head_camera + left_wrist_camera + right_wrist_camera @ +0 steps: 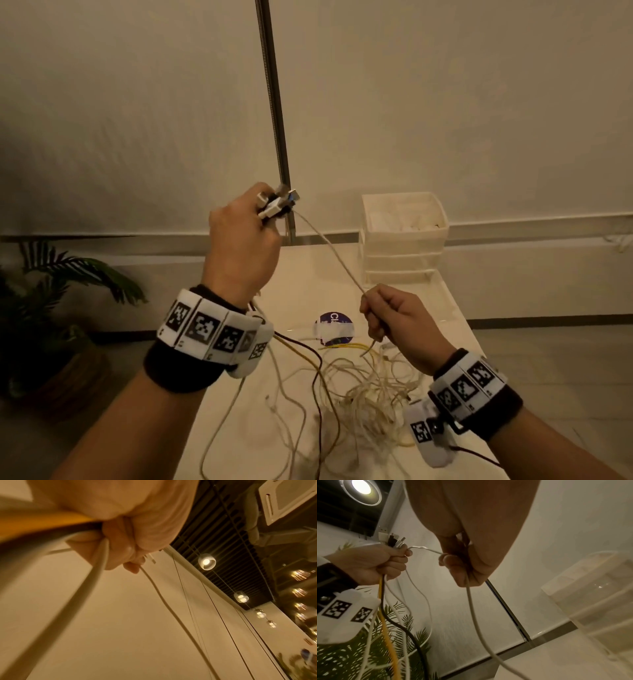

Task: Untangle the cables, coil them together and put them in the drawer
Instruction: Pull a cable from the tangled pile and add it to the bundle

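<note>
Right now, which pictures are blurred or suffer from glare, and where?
Head view: dim warm light, the plant nearly lost in shadow, the tangle soft. Left wrist view: the cables beside the lens are smeared, the lamps flare. Right wrist view: one lamp glares top left, the drawers are hazy.

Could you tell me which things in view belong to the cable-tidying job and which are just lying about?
Belong to the job:
- left hand gripping the bunched plugs
- right hand pinching a white cable
- tangled cables
- drawer unit

Lying about:
- potted plant
- purple round sticker
- metal pole
</note>
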